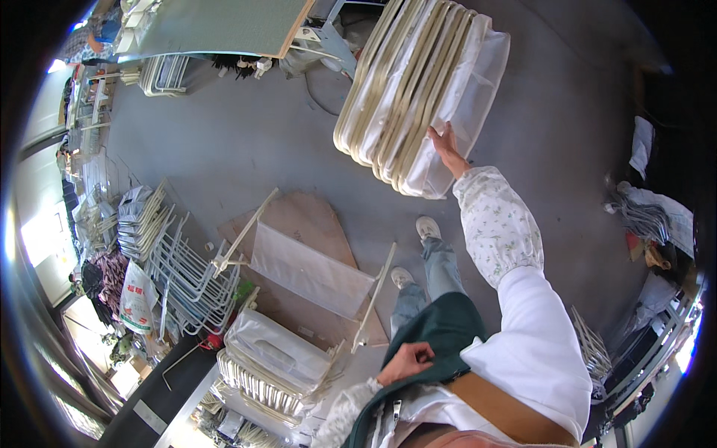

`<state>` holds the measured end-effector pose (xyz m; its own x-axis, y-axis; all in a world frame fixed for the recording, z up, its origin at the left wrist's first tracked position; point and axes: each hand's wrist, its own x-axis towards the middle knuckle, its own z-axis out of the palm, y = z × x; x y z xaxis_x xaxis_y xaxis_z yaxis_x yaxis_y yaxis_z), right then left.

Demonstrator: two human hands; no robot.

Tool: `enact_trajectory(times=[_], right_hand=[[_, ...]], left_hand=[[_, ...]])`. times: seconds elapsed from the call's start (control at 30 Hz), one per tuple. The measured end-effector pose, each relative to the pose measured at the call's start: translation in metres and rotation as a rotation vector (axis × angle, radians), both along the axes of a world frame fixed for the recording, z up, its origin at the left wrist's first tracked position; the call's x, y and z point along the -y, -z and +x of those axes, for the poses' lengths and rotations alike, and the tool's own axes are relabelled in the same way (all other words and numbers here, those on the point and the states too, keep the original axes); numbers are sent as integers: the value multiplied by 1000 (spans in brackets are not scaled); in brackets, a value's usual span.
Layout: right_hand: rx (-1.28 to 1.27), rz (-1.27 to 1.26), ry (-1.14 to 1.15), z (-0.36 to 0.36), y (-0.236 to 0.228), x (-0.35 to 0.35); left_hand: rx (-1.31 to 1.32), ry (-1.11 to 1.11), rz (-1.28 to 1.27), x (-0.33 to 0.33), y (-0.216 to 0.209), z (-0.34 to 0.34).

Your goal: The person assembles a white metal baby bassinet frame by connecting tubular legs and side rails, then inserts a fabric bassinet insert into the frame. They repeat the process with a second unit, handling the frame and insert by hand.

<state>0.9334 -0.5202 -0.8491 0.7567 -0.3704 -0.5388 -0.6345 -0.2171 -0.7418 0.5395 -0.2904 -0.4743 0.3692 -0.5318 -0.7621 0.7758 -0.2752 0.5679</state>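
Observation:
A stack of cream tubular frames point(407, 97) with rounded corners, wrapped in clear plastic, stands on the floor ahead of me. My right hand point(448, 147) reaches out to its near right end and rests on the plastic of the outermost frame, fingers apart. My left hand point(407, 364) is held close to my body in front of the dark green apron point(441, 328). Its fingers are curled in, and nothing shows in them. Left of my legs, a cream frame with a clear plastic panel point(310, 269) stands over a brown board point(299, 213).
Another plastic-covered frame stack point(276, 351) is at the lower left. Grey metal frames point(194, 276) lean beside a white printed sack point(138, 299). A green-topped table point(224, 26) is at the far left, with another person point(93, 37) beyond. Bundled frames point(646, 213) lie at right.

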Motion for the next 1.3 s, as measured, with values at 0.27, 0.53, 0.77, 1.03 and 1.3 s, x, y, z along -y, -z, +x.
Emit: enact_trajectory(times=[0.27,0.53,0.77,1.03,1.3], right_hand=[[127,-790,197,68,7,-62],[-61,-528,100,85,19,-29],[99,-762,94,52,27,1],[-169,-839,240,31,-24,37],[-85,-945,117,-40,63,206]], left_hand=[[-268,-243,99,9,25,-60],[-304,-333,47,21,39,-86],[-305,-334,87,21,27,-74],[-293,-298,116,22,15,-72],[-85,-282,-211,2,24,-59]])
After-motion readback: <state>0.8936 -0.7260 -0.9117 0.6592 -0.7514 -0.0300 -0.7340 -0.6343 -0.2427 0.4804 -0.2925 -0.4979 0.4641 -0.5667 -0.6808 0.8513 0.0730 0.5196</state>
